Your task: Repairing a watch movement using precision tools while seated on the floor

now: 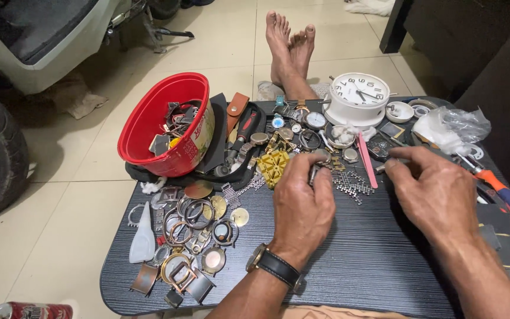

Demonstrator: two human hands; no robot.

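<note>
My left hand (302, 204), with a wristwatch (274, 266) on its wrist, pinches a small metal watch part (319, 160) between thumb and fingers over the dark table (349, 260). My right hand (429, 189) is beside it, fingers closed on a thin metal tool (385, 165) whose tip points toward the part. A pile of tiny metal links (352, 184) lies just behind the hands. A pink stick (367, 159) rests next to them.
A tilted red bucket (163, 124) of watch parts sits back left. Several watch cases and rings (187, 236) cover the left side. A white alarm clock (358, 97), a plastic bag (453, 127) and an orange-handled screwdriver (506, 192) are back right. My bare feet (290, 50) rest beyond the table.
</note>
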